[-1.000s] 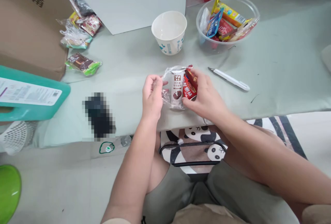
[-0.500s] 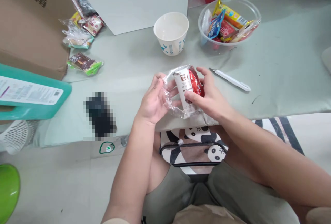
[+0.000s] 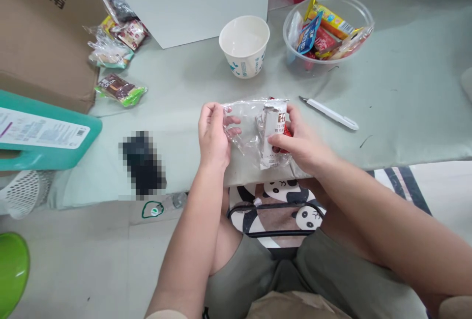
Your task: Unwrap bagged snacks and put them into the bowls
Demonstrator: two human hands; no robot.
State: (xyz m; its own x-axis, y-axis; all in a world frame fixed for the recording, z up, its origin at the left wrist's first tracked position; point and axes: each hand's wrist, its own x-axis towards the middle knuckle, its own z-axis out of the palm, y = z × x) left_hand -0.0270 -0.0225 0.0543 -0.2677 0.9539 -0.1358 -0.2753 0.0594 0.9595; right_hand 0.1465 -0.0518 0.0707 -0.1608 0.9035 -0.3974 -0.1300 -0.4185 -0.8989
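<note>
My left hand (image 3: 215, 134) pinches the left edge of a clear plastic bag (image 3: 246, 120), its fingers showing through the film. My right hand (image 3: 304, 137) is closed round a white snack packet (image 3: 273, 137) with brown print, thumb across its front. A red wrapper (image 3: 286, 137) shows behind the packet, partly covered by my right hand. The bag stretches between both hands above the table's front edge. Beyond them a white paper cup (image 3: 245, 51) stands upright. A white utility knife (image 3: 330, 113) lies right of my right hand.
A clear plastic bowl (image 3: 363, 48) of wrapped snacks stands at the back right. Wrapped snacks (image 3: 120, 89) lie at left beside a cardboard box (image 3: 44, 48). A teal container (image 3: 47, 132) and a pixelated dark object (image 3: 143, 164) are nearer. A panda-print bag (image 3: 276, 216) sits below the table edge.
My left hand has drawn the plastic bag's edge leftward, stretching it out. The white packet has turned more upright in my right hand, covering more of the red wrapper.
</note>
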